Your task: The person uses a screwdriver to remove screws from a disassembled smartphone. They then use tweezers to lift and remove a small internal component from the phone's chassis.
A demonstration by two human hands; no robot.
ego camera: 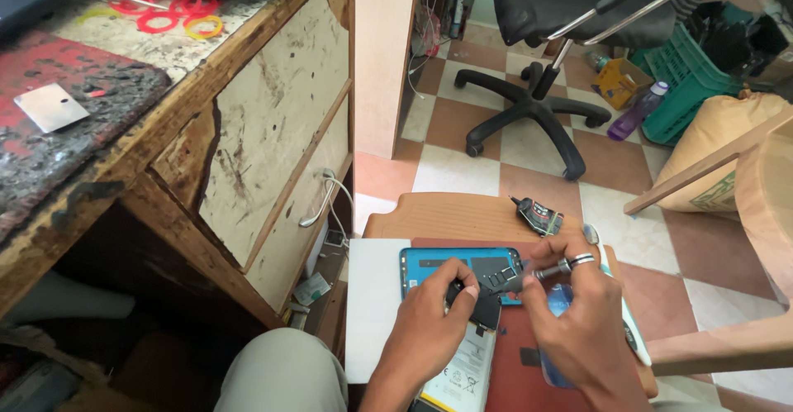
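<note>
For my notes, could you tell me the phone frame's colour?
Blue, in the head view: phone frame.

Two bare hands are seen, no gloves and no sleeves down to the wrists. On the right hand (578, 313) a chunky silver ring (582, 260) with a dark band is worn on one finger. Below the left hand (434, 321), a knee (281, 371) in light grey-beige trousers is seen.

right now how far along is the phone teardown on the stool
Done: the phone lies open, back cover off, blue frame and battery bare. In hand: the left hand steadies it while the right hand holds a screwdriver to the dark top plate. Left: plate and battery are both in place.
</note>
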